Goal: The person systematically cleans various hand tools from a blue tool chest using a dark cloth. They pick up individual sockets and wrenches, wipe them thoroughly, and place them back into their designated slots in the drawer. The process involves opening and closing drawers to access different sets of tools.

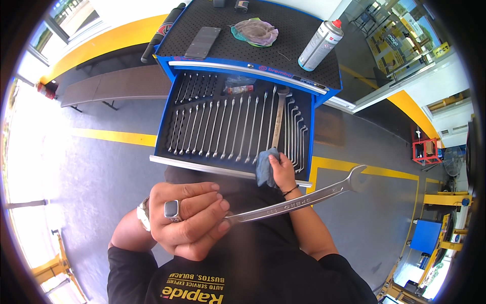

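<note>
Now the left hand pinches a big wrench by its end, while the right hand presses a blue cloth onto the open drawer, probably wiping a slot.

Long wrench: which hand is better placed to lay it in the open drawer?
Left, probably. The left hand grips the long wrench by one end, while the right hand is busy holding a blue cloth at the drawer front.

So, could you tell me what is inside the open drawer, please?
The drawer holds rows of wrenches in a black tray, plus a small packet at the back. The right hand presses a blue cloth there, hiding what lies beneath.
</note>
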`<control>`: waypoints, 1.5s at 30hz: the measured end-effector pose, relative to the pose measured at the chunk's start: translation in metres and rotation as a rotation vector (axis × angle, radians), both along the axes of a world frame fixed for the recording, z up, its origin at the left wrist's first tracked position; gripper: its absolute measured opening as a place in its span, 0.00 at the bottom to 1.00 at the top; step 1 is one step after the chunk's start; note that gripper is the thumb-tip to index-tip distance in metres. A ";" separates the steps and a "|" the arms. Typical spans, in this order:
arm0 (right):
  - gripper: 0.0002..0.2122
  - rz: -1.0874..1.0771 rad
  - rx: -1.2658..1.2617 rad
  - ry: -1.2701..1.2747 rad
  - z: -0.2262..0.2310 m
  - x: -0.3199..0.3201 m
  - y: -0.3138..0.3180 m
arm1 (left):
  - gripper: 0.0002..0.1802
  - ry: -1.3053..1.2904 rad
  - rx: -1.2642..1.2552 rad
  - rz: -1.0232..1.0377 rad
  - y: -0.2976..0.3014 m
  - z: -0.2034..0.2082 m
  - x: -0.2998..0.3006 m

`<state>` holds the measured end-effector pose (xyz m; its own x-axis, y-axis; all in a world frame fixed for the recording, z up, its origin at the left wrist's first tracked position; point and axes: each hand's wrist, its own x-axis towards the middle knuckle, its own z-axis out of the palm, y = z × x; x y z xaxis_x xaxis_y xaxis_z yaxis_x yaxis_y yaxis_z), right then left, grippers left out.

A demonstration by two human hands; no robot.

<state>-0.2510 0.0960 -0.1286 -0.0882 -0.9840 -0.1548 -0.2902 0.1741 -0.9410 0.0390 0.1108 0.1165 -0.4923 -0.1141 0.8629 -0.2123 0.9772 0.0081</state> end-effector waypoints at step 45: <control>0.13 0.744 0.006 -0.404 0.204 0.023 0.036 | 0.31 0.571 1.580 -0.287 0.001 -0.049 -0.034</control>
